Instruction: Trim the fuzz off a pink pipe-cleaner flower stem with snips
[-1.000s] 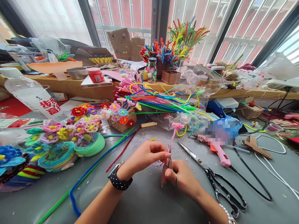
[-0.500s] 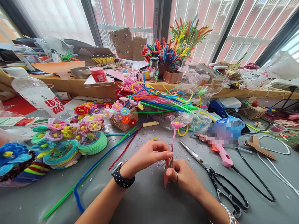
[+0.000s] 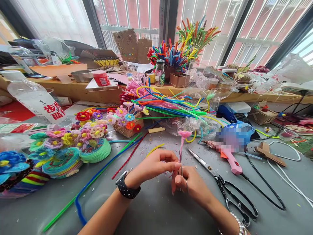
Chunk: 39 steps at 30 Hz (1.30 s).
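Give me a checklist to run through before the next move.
1. Left grip pinching the stem of the pink flower: ok.
2. Right grip holding the small scissors: ok.
3. Pink flower clear of both grips: ok, it stands above them.
4. Small scissors clear of the left fingertips: not ok, close beside them.
5. Large scissors out of hand: ok, lying on the table to the right.
6. Pink glue gun cold: cannot tell.

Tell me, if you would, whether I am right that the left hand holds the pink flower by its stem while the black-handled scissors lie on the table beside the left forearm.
Not quite: the head view shows the black-handled scissors on the table beside the right forearm, not the left. The left hand does hold the pink flower by its stem.
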Each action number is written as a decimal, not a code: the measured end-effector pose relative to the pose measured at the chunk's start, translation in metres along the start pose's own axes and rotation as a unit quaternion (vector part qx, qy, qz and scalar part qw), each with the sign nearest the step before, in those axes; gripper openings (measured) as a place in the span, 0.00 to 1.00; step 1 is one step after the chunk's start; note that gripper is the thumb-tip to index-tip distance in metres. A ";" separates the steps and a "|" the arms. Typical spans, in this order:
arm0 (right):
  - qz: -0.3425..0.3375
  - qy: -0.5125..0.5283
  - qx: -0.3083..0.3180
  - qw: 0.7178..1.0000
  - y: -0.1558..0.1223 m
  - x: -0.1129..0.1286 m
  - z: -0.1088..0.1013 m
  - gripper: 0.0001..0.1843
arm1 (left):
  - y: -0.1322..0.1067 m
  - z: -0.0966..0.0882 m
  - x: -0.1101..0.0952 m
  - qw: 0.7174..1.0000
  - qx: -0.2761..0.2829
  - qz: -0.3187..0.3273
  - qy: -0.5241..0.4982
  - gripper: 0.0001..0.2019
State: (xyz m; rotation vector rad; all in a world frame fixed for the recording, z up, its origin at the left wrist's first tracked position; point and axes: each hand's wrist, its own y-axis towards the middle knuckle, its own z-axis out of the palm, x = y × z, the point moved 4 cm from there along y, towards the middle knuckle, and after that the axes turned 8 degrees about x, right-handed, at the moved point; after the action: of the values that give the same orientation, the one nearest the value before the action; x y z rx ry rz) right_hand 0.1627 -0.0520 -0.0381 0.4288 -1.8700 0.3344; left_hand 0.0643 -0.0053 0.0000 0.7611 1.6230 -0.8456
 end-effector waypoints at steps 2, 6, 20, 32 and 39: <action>0.009 0.007 -0.011 1.000 -0.001 0.000 -0.002 0.39 | 0.000 0.000 0.000 1.000 0.000 -0.001 -0.004 0.11; 0.029 0.013 -0.031 0.999 -0.001 -0.002 -0.003 0.37 | -0.001 -0.002 0.001 1.000 -0.008 -0.003 -0.019 0.11; 0.048 0.026 -0.020 0.998 -0.001 0.001 0.001 0.37 | -0.005 -0.007 0.009 0.997 0.043 -0.025 -0.064 0.10; 0.002 0.018 0.038 0.999 -0.001 0.002 -0.001 0.38 | -0.005 -0.005 0.006 0.997 0.063 -0.012 -0.031 0.10; 0.002 0.031 0.032 0.999 0.001 0.001 -0.002 0.37 | -0.006 -0.004 0.003 0.997 0.077 -0.011 -0.018 0.09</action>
State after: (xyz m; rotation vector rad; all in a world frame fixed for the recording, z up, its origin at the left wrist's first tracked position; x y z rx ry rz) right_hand 0.1639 -0.0505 -0.0362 0.4537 -1.8036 0.4064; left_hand 0.0572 -0.0052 -0.0013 0.8327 1.5498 -1.0034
